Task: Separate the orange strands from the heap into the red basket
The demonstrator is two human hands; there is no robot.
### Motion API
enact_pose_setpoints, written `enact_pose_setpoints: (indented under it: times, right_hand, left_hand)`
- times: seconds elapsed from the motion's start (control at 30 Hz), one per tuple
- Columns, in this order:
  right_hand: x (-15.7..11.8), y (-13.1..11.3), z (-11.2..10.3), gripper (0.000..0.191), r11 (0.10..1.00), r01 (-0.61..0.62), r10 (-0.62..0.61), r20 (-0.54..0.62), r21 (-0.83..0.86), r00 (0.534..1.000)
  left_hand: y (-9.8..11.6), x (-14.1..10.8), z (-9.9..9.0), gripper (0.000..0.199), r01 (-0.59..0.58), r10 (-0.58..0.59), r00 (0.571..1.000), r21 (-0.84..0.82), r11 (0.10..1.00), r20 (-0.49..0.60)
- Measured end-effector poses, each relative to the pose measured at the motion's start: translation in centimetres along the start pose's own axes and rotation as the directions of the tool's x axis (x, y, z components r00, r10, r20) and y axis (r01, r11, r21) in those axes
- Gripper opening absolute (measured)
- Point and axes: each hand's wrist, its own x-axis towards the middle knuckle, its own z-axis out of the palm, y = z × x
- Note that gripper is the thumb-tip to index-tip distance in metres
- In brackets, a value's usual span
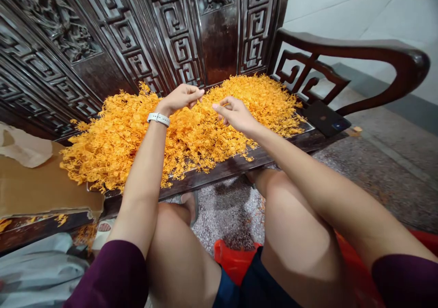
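Observation:
A large heap of small orange plastic-looking pieces (126,134), frilly with thin branching ends, covers the dark wooden bench seat. Over the middle of this heap, my left hand (185,98) is closed in a pinch, thumb against the fingers. My right hand (235,114) faces it a short way to the right, also pinched. Whatever sits between either hand's fingertips is too small to tell against the orange behind. The two hands are apart from each other. A pale watch band (158,119) is around my left wrist.
The bench's carved back (219,48) rises behind the heap, and its curved armrest (359,48) stands at the right. A dark phone (326,117) lies at the seat's right end. Cardboard (44,180) is at the left. A red plastic stool (236,258) shows beneath me.

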Motion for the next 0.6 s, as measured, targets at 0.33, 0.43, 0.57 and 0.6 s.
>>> enact_pose_setpoints:
  times: [0.33,0.43,0.57,0.6]
  right_hand:
    - [-6.1,-4.9,2.7,0.034,0.993,-0.022,0.116,0.948,-0.115,0.297]
    - [-9.2,-6.6,4.5,0.037,0.977,-0.056,0.195,0.964,-0.208,-0.183]
    - [-7.8,-7.3,3.5,0.042,0.964,-0.258,0.005,0.963,0.067,0.270]
    - [-6.8,-7.2,2.9,0.045,0.942,-0.273,-0.034,0.863,0.197,0.504]
  left_hand:
    - [-3.8,1.9,0.0,0.044,0.002,0.088,0.899,0.205,0.979,-0.428]
    - [-5.3,1.3,-0.4,0.040,0.088,-0.086,0.901,-0.016,0.996,-0.425]
    - [-5.7,0.5,-0.2,0.039,0.127,-0.179,0.897,-0.152,0.980,-0.405]
    - [-5.6,0.5,-0.1,0.040,0.118,-0.181,0.892,-0.172,0.978,-0.415]
